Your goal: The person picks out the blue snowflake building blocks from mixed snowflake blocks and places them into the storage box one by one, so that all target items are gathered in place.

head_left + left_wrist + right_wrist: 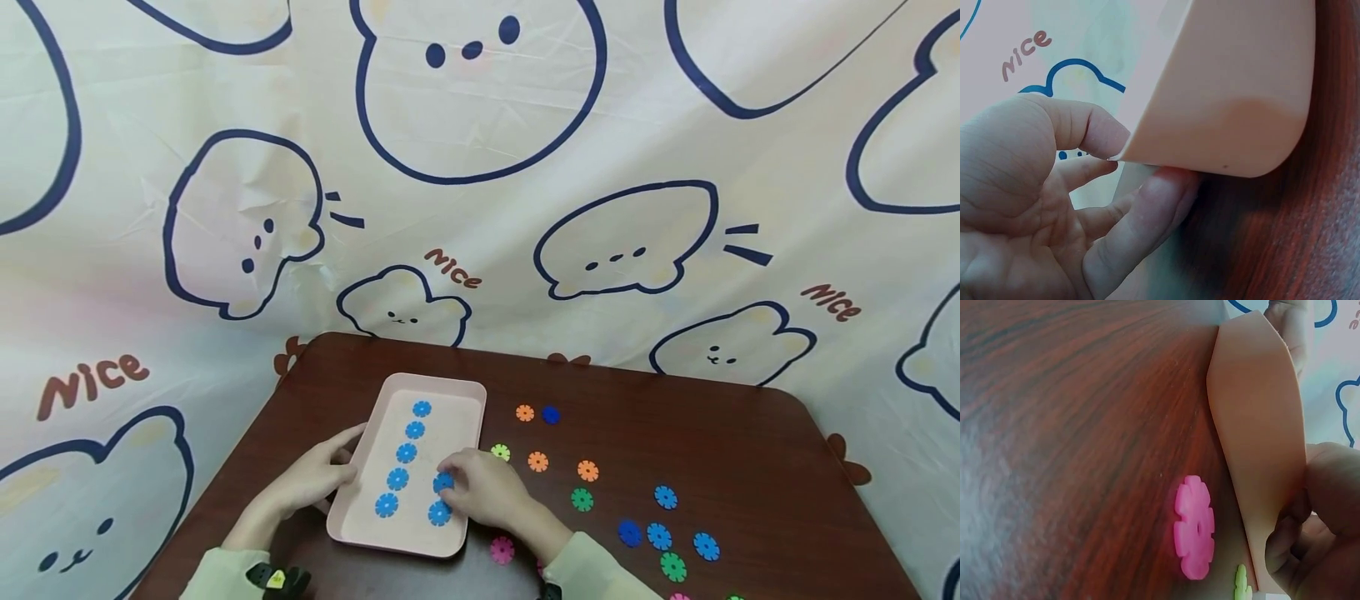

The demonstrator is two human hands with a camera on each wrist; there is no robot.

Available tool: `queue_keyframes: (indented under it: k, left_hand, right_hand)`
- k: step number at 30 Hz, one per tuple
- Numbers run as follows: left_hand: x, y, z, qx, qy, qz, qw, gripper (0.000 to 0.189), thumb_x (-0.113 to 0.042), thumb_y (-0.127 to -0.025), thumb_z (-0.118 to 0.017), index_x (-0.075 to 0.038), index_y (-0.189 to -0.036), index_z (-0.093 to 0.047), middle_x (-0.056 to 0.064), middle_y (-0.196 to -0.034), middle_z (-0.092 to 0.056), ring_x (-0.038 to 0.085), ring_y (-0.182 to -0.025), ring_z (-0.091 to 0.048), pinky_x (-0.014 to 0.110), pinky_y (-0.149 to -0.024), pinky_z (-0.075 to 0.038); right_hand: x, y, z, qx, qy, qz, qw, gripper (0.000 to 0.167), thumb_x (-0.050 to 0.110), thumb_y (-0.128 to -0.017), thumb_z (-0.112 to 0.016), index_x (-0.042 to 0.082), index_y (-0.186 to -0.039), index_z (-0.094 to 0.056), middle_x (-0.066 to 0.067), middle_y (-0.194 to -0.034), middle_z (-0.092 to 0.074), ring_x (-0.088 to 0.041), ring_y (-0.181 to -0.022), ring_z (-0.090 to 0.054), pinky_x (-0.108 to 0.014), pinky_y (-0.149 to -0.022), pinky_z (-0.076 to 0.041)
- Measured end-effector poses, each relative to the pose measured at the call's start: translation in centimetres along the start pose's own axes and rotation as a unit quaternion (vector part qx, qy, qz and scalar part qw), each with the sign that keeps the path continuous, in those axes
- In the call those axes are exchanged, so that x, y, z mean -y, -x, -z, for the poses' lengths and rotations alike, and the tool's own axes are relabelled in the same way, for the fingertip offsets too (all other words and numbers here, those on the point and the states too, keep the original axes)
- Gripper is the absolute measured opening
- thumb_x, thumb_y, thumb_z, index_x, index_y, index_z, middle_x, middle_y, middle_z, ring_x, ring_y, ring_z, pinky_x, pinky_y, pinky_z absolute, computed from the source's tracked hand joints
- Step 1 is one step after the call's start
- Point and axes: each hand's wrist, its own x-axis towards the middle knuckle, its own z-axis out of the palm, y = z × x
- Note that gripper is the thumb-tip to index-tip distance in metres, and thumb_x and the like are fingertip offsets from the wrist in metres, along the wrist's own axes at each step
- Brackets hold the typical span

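Note:
A pale pink tray (431, 533) lies on the table with a column of light blue notched discs (397, 478) along its left side. My left hand (318, 471) holds the tray's left edge; in the left wrist view the thumb and a finger (1163, 200) meet at the tray's corner. Over the right side of the tray, my right hand (487, 487) pinches a blue notched disc (442, 481), partly hidden by the fingers. Just below it, another blue disc (438, 513) lies in the tray. The right wrist view shows the right hand (1316, 531) bent over the tray's wall (1257, 412).
Loose notched discs lie on the dark wooden table (757, 450) to the right: orange (537, 462), green (582, 500), dark blue (629, 533), light blue (706, 547) and pink (1194, 528). A yellow-green disc (500, 452) lies close to the tray. A cartoon-printed cloth (495, 225) hangs behind the table.

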Motion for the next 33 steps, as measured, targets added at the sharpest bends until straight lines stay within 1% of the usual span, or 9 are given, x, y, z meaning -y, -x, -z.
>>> queue_keyframes:
  k: [2,5,12,18,22,23,25,29,33]
  left_hand:
    - [0.0,0.0,0.0,-0.001,-0.001,0.0,1.0,0.074,-0.005,-0.091,-0.061,-0.009,-0.161,-0.036,0.018,-0.106,-0.059,0.027,-0.077,-0.067,0.048,-0.054,-0.061]
    - [-0.1,0.0,0.0,-0.002,-0.003,0.001,1.0,0.074,-0.005,-0.092,-0.061,-0.009,-0.161,-0.035,0.018,-0.106,-0.058,0.027,-0.077,-0.067,0.048,-0.054,-0.061]
    - [-0.2,0.1,0.0,-0.002,-0.004,0.002,1.0,0.075,-0.005,-0.091,-0.061,-0.009,-0.161,-0.035,0.018,-0.106,-0.058,0.027,-0.078,-0.067,0.048,-0.053,-0.061]
    - [-0.2,0.1,0.1,-0.001,-0.002,0.001,1.0,0.075,-0.004,-0.091,-0.06,-0.008,-0.161,-0.034,0.019,-0.106,-0.058,0.027,-0.078,-0.067,0.048,-0.054,-0.061]
    - [-0.2,0.0,0.0,0.0,-0.001,0.002,1.0,0.075,-0.004,-0.091,-0.06,-0.008,-0.161,-0.034,0.019,-0.106,-0.058,0.027,-0.077,-0.067,0.048,-0.053,-0.061]
    - [-0.1,0.0,0.0,0.0,-0.001,0.003,1.0,0.075,-0.005,-0.091,-0.06,-0.008,-0.161,-0.034,0.019,-0.106,-0.058,0.027,-0.077,-0.067,0.048,-0.053,-0.061]
    - [-0.1,0.0,0.0,0.001,0.001,0.004,1.0,0.075,-0.005,-0.091,-0.06,-0.008,-0.161,-0.034,0.019,-0.106,-0.058,0.027,-0.077,-0.067,0.048,-0.054,-0.061]
    - [-0.1,-0.1,0.0,0.002,0.0,0.007,1.0,0.075,-0.005,-0.091,-0.06,-0.009,-0.161,-0.034,0.019,-0.105,-0.058,0.027,-0.077,-0.067,0.048,-0.054,-0.061]
    - [-0.1,-0.2,0.0,0.002,0.001,0.006,1.0,0.075,-0.005,-0.091,-0.06,-0.009,-0.161,-0.034,0.019,-0.105,-0.058,0.027,-0.077,-0.067,0.048,-0.054,-0.061]
  right_hand:
    - [0.0,0.1,0.2,-0.002,-0.003,-0.001,1.0,0.026,0.03,-0.089,-0.081,0.019,-0.112,-0.079,0.009,-0.111,-0.072,-0.003,-0.099,-0.063,-0.028,-0.086,-0.055]
    - [0.1,0.5,0.8,-0.006,-0.012,-0.001,0.9999,0.027,0.032,-0.089,-0.08,0.019,-0.113,-0.078,0.01,-0.115,-0.071,-0.004,-0.103,-0.063,-0.03,-0.088,-0.055]
    - [0.1,1.9,2.1,-0.027,-0.026,0.012,0.9992,0.025,0.031,-0.093,-0.077,0.021,-0.116,-0.077,0.012,-0.118,-0.069,-0.004,-0.101,-0.064,-0.033,-0.085,-0.056]
    - [-0.9,3.6,3.4,-0.041,-0.042,0.015,0.9981,0.026,0.03,-0.095,-0.075,0.019,-0.119,-0.075,0.012,-0.115,-0.068,-0.009,-0.101,-0.065,-0.032,-0.084,-0.057]
    - [-1.7,5.0,4.9,-0.056,-0.044,0.009,0.9974,0.028,0.029,-0.094,-0.078,0.021,-0.12,-0.075,0.012,-0.116,-0.069,-0.013,-0.091,-0.066,-0.031,-0.079,-0.056]
    - [-1.9,5.4,5.4,-0.061,-0.043,0.005,0.9972,0.028,0.029,-0.093,-0.078,0.021,-0.12,-0.075,0.012,-0.116,-0.069,-0.012,-0.084,-0.064,-0.029,-0.076,-0.054]
    - [-2.4,6.2,6.2,-0.07,-0.045,-0.006,0.9965,0.028,0.028,-0.093,-0.079,0.022,-0.12,-0.075,0.012,-0.115,-0.069,-0.011,-0.068,-0.058,-0.026,-0.067,-0.051]
    - [-3.7,7.7,7.9,-0.093,-0.043,-0.038,0.994,0.028,0.026,-0.092,-0.081,0.023,-0.119,-0.075,0.009,-0.111,-0.07,-0.005,-0.053,-0.046,-0.025,-0.054,-0.046]
    - [-5.1,9.1,9.3,-0.109,-0.046,-0.079,0.9899,0.029,0.026,-0.091,-0.081,0.022,-0.119,-0.075,0.006,-0.109,-0.07,-0.006,-0.053,-0.046,-0.025,-0.049,-0.044]
